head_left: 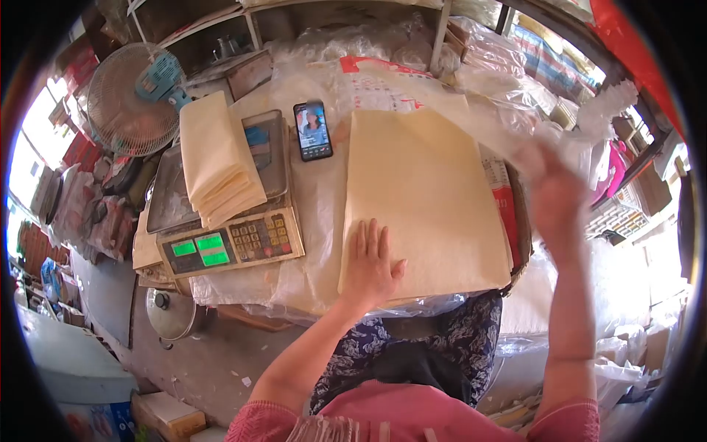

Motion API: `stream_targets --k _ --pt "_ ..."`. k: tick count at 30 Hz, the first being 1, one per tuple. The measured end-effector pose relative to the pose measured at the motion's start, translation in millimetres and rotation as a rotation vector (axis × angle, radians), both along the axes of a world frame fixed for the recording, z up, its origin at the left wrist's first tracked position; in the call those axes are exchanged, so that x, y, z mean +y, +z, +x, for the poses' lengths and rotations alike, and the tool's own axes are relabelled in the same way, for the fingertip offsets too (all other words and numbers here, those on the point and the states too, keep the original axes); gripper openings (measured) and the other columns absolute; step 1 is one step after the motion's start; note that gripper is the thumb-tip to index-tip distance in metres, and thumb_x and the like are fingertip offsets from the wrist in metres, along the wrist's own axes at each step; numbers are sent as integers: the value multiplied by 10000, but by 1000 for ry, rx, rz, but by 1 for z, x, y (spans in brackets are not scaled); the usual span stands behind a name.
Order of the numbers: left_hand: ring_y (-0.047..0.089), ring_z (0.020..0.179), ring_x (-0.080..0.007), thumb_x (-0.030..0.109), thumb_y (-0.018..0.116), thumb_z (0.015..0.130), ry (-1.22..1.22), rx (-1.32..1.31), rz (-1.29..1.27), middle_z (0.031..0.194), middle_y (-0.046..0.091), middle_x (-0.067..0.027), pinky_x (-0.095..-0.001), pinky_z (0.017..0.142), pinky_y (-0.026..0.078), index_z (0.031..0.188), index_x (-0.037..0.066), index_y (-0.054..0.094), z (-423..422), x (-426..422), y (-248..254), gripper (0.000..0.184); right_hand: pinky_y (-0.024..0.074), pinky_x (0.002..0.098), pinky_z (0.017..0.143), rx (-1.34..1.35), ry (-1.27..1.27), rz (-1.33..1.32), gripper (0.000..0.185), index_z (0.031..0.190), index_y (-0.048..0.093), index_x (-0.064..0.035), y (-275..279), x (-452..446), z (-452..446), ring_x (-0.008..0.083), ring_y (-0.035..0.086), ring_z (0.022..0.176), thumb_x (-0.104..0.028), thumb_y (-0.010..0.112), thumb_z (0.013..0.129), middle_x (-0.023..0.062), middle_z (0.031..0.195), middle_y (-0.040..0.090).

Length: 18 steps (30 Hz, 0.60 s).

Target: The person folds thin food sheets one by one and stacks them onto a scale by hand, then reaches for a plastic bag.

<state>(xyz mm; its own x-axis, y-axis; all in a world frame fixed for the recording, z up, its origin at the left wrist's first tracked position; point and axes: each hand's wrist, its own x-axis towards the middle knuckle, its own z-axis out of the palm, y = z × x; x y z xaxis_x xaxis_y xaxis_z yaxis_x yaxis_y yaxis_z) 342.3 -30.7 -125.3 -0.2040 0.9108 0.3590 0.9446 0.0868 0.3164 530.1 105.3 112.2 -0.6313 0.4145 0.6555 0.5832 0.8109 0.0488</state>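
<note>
A stack of large pale-yellow thin sheets (pixel 420 191) lies on the table in front of me. My left hand (pixel 372 267) rests flat on its lower left part, fingers stretched out. To the right of the stack, my right hand (pixel 558 195) is raised and blurred by motion, its fingers closed on a thin pale sheet (pixel 479 121). That sheet stretches away to the upper left, lifted over the stack's far right corner. It is also smeared, and whether it still touches the stack I cannot tell.
Left of the stack, a digital scale (pixel 269 239) with green displays carries a metal tray (pixel 163 206) and a folded bundle of yellow sheets (pixel 221 151). A phone (pixel 312 131) lies beside it. A fan (pixel 121 99) stands far left. Clear plastic wrapping (pixel 486 74) is piled behind.
</note>
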Motion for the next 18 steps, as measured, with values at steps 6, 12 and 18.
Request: stream_targets --k 6,12,18 --pt "227 1369 -494 326 710 804 -43 -547 170 1449 289 -317 -537 1121 224 1427 -35 279 -9 10 5 839 535 375 786 -158 321 -253 438 1133 601 -64 -97 -55 12 282 638 921 14 576 703 110 1048 643" --pt "465 1271 -334 129 685 768 -317 -199 211 1240 573 -157 -556 1105 250 1167 58 563 -25 -14 35 424 373 515 1030 -251 241 -178 426 1121 622 -69 -153 -45 44 283 604 1058 23 553 710 106 1138 617" --pt "650 1025 -277 41 641 797 -396 -218 -44 1005 692 -66 -461 1064 377 1064 76 640 -39 -50 32 270 386 484 1037 -465 139 -444 395 1058 653 -39 -125 -29 126 253 631 1014 66 585 683 100 1037 674"
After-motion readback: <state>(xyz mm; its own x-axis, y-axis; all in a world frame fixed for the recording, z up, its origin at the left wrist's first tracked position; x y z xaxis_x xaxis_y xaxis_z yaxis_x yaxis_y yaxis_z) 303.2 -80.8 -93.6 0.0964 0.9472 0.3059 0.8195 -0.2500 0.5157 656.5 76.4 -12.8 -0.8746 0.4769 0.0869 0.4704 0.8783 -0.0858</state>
